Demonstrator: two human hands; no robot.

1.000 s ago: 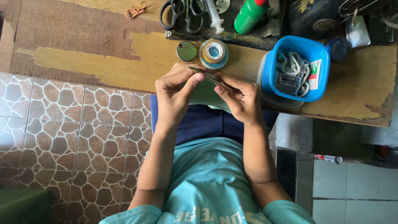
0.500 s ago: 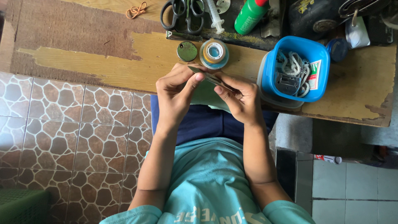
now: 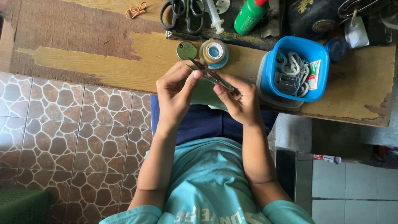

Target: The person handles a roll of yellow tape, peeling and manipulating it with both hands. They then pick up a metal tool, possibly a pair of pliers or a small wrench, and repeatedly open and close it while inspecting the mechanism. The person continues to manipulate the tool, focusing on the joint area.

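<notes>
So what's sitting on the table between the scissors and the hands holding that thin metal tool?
In the head view, between the scissors and the hands, a round green lid and a tape roll lie side by side.

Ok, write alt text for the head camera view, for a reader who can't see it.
Seen from above, a person's left hand and right hand together hold thin metal tweezers over the edge of a worn wooden table. Just beyond them sit a roll of tape and a round lid, with a blue tub of small parts to the right and scissors farther back.
</notes>
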